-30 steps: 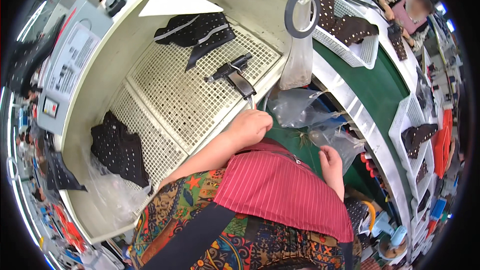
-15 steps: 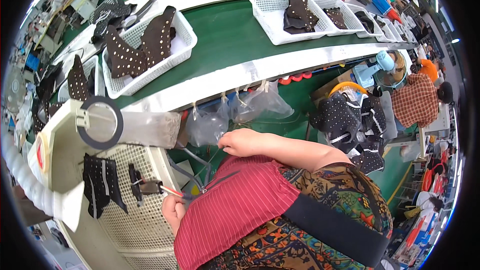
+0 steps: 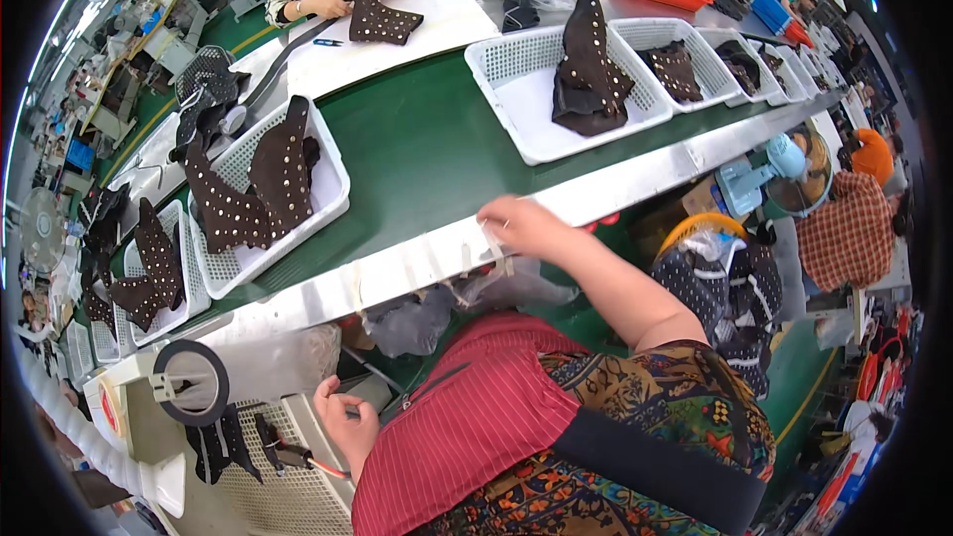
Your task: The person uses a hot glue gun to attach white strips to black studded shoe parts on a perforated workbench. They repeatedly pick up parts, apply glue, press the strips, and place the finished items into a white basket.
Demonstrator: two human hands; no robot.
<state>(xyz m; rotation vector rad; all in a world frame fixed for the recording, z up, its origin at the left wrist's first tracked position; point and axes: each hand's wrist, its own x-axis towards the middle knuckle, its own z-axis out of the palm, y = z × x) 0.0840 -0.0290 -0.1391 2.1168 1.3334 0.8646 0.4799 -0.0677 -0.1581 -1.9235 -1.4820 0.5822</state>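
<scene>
My right hand (image 3: 521, 225) is over the pale metal edge (image 3: 417, 263) of the work table, above the hanging clear plastic bags (image 3: 412, 323). Its fingertips are pinched together, and what they may hold is too small to name. Lower down, my left hand (image 3: 345, 424) is beside the cream perforated basket (image 3: 268, 501), thumb and fingers parted, nothing in them. A dark tool with a red-orange handle (image 3: 323, 467) lies in that basket near black dotted shoe-upper pieces (image 3: 220, 447). Brown studded boot uppers (image 3: 281, 174) stand in a white basket (image 3: 342, 189) across the green belt.
More white baskets (image 3: 516, 144) of uppers line the belt (image 3: 407, 159). Opposite, a person's hands (image 3: 328, 7) hold a studded upper (image 3: 382, 18). A tape roll (image 3: 191, 382) hangs at left. At right are a blue fan (image 3: 759, 174) and a yellow-rimmed basket (image 3: 700, 228) with dotted pieces.
My right hand has risen from the plastic bags to the table edge. My left hand has come away from the red-orange handle, fingers now parted. The view has tilted up, showing more of the person opposite.
</scene>
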